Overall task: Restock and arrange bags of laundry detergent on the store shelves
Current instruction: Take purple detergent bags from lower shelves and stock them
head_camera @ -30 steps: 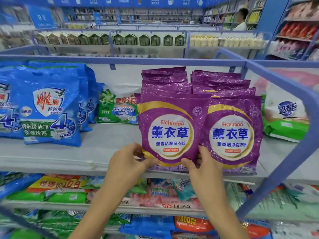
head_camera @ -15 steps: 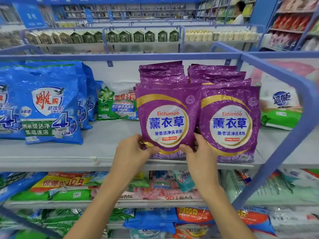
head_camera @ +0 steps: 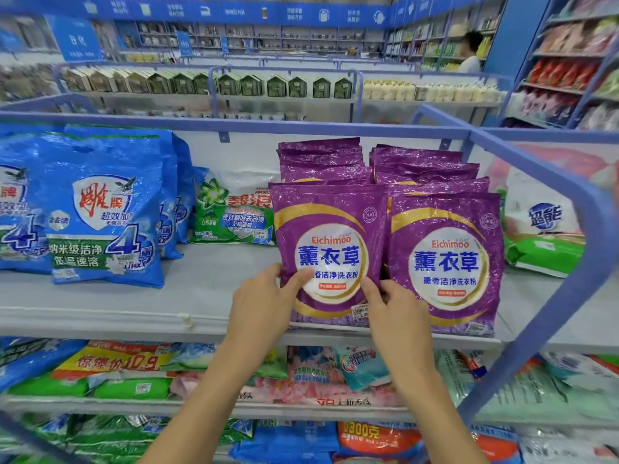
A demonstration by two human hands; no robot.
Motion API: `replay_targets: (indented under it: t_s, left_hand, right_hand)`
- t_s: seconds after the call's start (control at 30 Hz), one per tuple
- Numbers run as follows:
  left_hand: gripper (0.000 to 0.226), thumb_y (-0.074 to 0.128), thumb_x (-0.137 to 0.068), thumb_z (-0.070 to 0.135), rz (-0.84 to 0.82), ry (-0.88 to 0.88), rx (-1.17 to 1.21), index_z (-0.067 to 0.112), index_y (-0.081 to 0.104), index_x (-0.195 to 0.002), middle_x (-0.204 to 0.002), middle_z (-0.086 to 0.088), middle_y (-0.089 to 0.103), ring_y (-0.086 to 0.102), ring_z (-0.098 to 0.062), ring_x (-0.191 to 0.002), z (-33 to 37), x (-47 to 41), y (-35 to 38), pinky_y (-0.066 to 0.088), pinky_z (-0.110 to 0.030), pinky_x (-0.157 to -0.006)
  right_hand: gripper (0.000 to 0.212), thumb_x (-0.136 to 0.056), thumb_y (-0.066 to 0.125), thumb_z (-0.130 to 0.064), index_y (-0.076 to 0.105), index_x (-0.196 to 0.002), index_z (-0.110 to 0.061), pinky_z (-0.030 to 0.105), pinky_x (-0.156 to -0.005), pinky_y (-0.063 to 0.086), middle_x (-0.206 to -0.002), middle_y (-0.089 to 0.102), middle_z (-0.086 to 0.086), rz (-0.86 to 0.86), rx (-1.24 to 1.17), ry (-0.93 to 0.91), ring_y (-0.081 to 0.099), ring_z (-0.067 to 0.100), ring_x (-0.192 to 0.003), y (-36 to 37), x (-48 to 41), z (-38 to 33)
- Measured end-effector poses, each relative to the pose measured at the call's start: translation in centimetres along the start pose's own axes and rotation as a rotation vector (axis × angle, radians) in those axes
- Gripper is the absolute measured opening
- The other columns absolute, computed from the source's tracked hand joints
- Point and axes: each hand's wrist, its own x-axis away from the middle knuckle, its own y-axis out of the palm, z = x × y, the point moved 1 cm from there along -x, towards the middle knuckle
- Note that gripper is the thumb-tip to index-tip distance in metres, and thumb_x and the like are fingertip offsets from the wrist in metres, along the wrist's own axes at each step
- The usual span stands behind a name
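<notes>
The left hand point(head_camera: 264, 306) and right hand point(head_camera: 398, 313) keep their fingers point(head_camera: 370, 289) grasping the purple bag point(head_camera: 330, 226), thumbs since slid higher onto its white circle.

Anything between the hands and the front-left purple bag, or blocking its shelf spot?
Nothing visible. Left hand and right hand pinch the front-left purple bag low on its sides; it stands on the shelf, beside the right purple bag.

green house-shaped boxes point(head_camera: 254, 85) far row | pale bottles point(head_camera: 428, 90) beside | person point(head_camera: 470, 51) background aisle
</notes>
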Motion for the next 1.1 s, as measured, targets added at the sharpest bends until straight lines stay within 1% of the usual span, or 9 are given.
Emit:
replay_targets:
  t_s: [0.23, 0.33, 0.37, 0.57, 0.77, 0.87, 0.93, 1.0, 1.1]
  left_hand:
    - [0.05, 0.05, -0.089, 0.074, 0.02, -0.048, 0.07, 0.026, 0.065, -0.094, -0.084, 0.009, 0.07, 0.066, -0.015, -0.082, -0.2, 0.3, -0.2, 0.053, -0.04, -0.076]
    - [0.047, 0.054, -0.092, 0.068, 0.076, -0.041, 0.28, 0.027, 0.062, -0.113, -0.102, 0.016, 0.069, 0.066, -0.001, -0.091, -0.1, 0.5, -0.1, 0.056, -0.031, -0.078]
    - [0.047, 0.055, -0.093, 0.065, 0.088, -0.026, 0.317, 0.027, 0.062, -0.119, -0.106, 0.016, 0.068, 0.065, 0.0, -0.094, -0.1, 0.7, 0.0, 0.056, -0.029, -0.08]
    - [0.043, 0.058, -0.097, 0.054, 0.083, -0.015, 0.359, 0.019, 0.069, -0.119, -0.11, 0.007, 0.074, 0.069, -0.008, -0.099, -0.6, 1.6, 0.0, 0.058, -0.037, -0.089]
    - [0.025, 0.051, -0.105, 0.035, 0.152, 0.157, -0.017, 0.018, 0.057, -0.122, -0.097, 0.009, 0.066, 0.063, -0.017, -0.09, -0.2, 4.7, 1.4, 0.049, -0.035, -0.073]
    - [0.042, 0.05, -0.104, 0.039, 0.119, 0.173, -0.183, 0.019, 0.049, -0.141, -0.124, -0.003, 0.066, 0.056, -0.025, -0.121, -1.2, 6.4, 1.1, 0.05, -0.043, -0.096]
    - [0.051, 0.049, -0.105, 0.039, 0.082, 0.138, -0.297, 0.014, 0.044, -0.15, -0.147, -0.009, 0.054, 0.037, -0.031, -0.145, -2.3, 8.2, 0.8, 0.033, -0.045, -0.119]
    - [0.053, 0.047, -0.106, 0.039, 0.076, 0.109, -0.398, 0.012, 0.043, -0.151, -0.159, -0.009, 0.041, 0.025, -0.031, -0.152, -3.7, 10.1, 0.3, 0.021, -0.043, -0.124]
    - [0.052, 0.046, -0.105, 0.043, 0.137, 0.047, -0.418, 0.015, 0.048, -0.149, -0.163, -0.011, 0.034, 0.024, -0.033, -0.152, -5.8, 12.2, -0.7, 0.021, -0.047, -0.125]
  right_hand:
    - [0.048, -0.101, 0.057, -0.046, 0.053, -0.063, -0.018, 0.031, -0.052, 0.032, -0.051, 0.049, -0.005, -0.024, -0.055, -0.02, 0.047, 0.013, -0.052, -0.7, 0.0, 0.1]
    - [0.018, -0.097, 0.069, -0.033, 0.078, -0.099, -0.017, 0.008, -0.063, 0.048, -0.075, 0.069, -0.015, 0.105, -0.176, -0.082, 0.063, -0.01, -0.071, -0.8, 1.0, 0.5]
    - [0.022, -0.096, 0.071, -0.029, 0.077, -0.111, -0.013, 0.002, -0.069, 0.048, -0.084, 0.071, -0.015, 0.132, -0.208, -0.089, 0.063, -0.013, -0.079, -0.9, 1.4, 0.7]
    - [0.032, -0.096, 0.071, -0.019, 0.071, -0.126, -0.01, -0.004, -0.076, 0.043, -0.101, 0.072, -0.01, 0.048, -0.225, -0.153, 0.061, -0.012, -0.087, -1.9, 2.1, 1.5]
    - [0.043, -0.1, 0.065, -0.019, 0.057, -0.142, -0.011, 0.016, -0.091, 0.051, -0.113, 0.064, -0.009, -0.059, -0.131, -0.299, 0.059, 0.003, -0.097, -2.1, 2.6, 2.3]
    - [0.047, -0.101, 0.062, -0.018, 0.052, -0.146, -0.012, 0.021, -0.109, 0.043, -0.137, 0.057, -0.004, -0.088, -0.065, -0.384, 0.053, 0.007, -0.123, -1.8, 3.9, 3.9]
    - [0.048, -0.102, 0.061, -0.02, 0.05, -0.148, -0.013, 0.032, -0.118, 0.038, -0.151, 0.051, -0.001, -0.113, -0.016, -0.403, 0.044, 0.013, -0.14, -1.4, 5.3, 4.8]
    - [0.05, -0.101, 0.061, -0.022, 0.05, -0.15, -0.013, 0.034, -0.121, 0.033, -0.155, 0.047, -0.001, -0.136, 0.018, -0.425, 0.039, 0.014, -0.146, -0.8, 6.9, 4.9]
    - [0.052, -0.101, 0.062, -0.027, 0.051, -0.149, -0.012, 0.039, -0.124, 0.03, -0.156, 0.047, 0.001, -0.196, 0.032, -0.452, 0.037, 0.016, -0.148, 0.4, 9.7, 3.9]
